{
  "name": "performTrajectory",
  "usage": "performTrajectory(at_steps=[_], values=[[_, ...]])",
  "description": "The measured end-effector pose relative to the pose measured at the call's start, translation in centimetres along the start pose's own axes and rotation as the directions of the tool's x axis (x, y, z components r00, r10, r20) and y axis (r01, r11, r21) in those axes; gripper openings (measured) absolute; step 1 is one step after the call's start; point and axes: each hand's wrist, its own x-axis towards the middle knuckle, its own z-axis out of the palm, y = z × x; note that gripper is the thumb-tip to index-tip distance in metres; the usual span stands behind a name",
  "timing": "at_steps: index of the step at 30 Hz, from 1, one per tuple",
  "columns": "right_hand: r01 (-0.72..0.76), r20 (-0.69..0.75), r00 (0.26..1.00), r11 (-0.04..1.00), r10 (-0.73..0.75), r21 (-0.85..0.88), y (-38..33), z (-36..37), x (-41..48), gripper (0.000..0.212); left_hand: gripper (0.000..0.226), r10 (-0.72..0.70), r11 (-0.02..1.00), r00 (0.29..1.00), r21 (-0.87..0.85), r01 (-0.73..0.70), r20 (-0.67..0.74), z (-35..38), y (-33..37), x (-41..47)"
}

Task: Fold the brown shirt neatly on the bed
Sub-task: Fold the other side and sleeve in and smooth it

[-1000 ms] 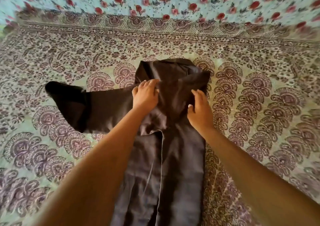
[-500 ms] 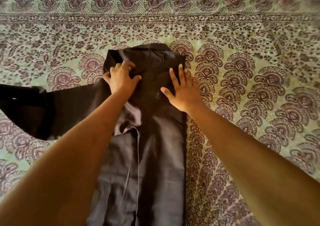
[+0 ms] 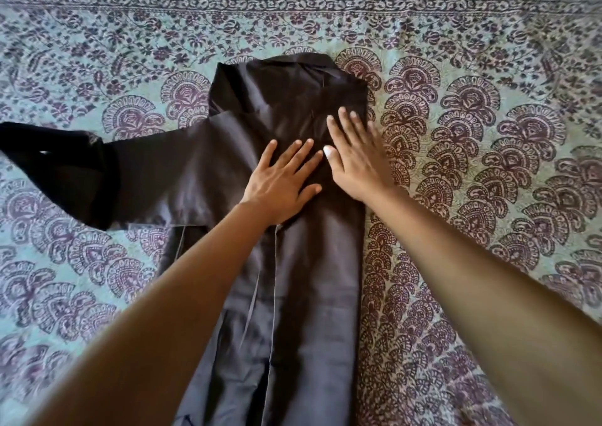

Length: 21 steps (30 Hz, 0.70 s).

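Spread over the patterned bed (image 3: 488, 197), the brown shirt (image 3: 293, 295) looks light, limp and crease-prone under the flat left hand (image 3: 281, 178) and right hand (image 3: 356, 161), fingers spread, so I'd pinch the outstretched sleeve (image 3: 97, 171) near its cuff.

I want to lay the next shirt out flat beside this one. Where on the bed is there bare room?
The bedspread lies bare right of the brown shirt, from its straight folded edge outward, and beyond the collar up to the border band. The left is crowded: the unfolded sleeve stretches there. Both the left hand and right hand press flat mid-shirt.
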Motion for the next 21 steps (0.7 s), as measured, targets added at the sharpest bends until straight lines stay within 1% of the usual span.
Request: performTrajectory(at_steps=[2, 3, 5, 7, 9, 11, 13, 15, 17, 18, 19, 21], values=[[0.11, 0.073, 0.991, 0.992, -0.114, 0.062, -0.4, 0.1, -1.2, 0.056, 0.063, 0.043, 0.999, 0.999, -0.009, -0.043, 0.025, 0.0, 1.1, -1.5], [0.141, 0.135, 0.98, 0.989, -0.146, 0.052, -0.2, 0.2, -1.6, 0.054, 0.066, 0.078, 0.997, 0.997, -0.025, -0.078, 0.013, 0.4, 1.9, -2.7], [0.164, 0.207, 0.966, 0.986, -0.155, -0.026, 0.7, 0.4, -1.9, 0.055, 0.068, 0.148, 0.988, 0.988, -0.045, -0.15, -0.043, 1.8, 3.4, -6.2], [0.156, 0.224, 0.965, 0.984, -0.135, -0.082, 0.8, 0.3, -1.9, 0.056, 0.065, 0.253, 0.966, 0.966, -0.044, -0.255, -0.048, 3.7, 5.0, -11.0], [0.124, 0.247, 0.965, 0.984, -0.09, -0.124, 0.2, 0.1, -2.0, 0.055, 0.063, 0.397, 0.917, 0.918, -0.033, -0.397, -0.018, 5.2, 6.4, -16.5], [0.086, 0.274, 0.961, 0.978, -0.031, -0.19, -0.6, -0.4, -1.8, 0.055, 0.062, 0.543, 0.84, 0.84, -0.019, -0.543, 0.003, 5.9, 6.9, -20.7], [0.039, 0.281, 0.959, 0.981, 0.016, -0.19, -1.4, -0.9, -2.3, 0.055, 0.058, 0.627, 0.779, 0.779, -0.005, -0.627, -0.003, 5.9, 6.8, -22.3], [0.039, 0.222, 0.975, 0.996, -0.02, -0.082, -2.2, -1.0, -4.0, 0.055, 0.057, 0.624, 0.781, 0.781, -0.008, -0.624, -0.017, 5.2, 6.8, -21.4], [0.128, 0.149, 0.979, 0.989, -0.138, 0.074, -3.1, -0.9, -7.0, 0.058, 0.057, 0.613, 0.79, 0.788, 0.015, -0.613, -0.059, 4.6, 7.3, -19.1], [0.175, 0.152, 0.969, 0.975, -0.195, 0.138, -3.5, -0.8, -8.8, 0.062, 0.057, 0.627, 0.779, 0.777, 0.019, -0.627, -0.057, 4.6, 7.8, -18.1], [0.215, 0.166, 0.956, 0.962, -0.243, 0.168, -3.8, -0.7, -10.5, 0.066, 0.057, 0.64, 0.768, 0.767, 0.02, -0.64, -0.044, 4.6, 8.2, -17.2], [0.289, 0.213, 0.928, 0.951, -0.306, 0.108, -3.9, 0.0, -12.8, 0.068, 0.058, 0.639, 0.769, 0.769, 0.038, -0.638, -0.016, 5.0, 8.8, -16.7]])
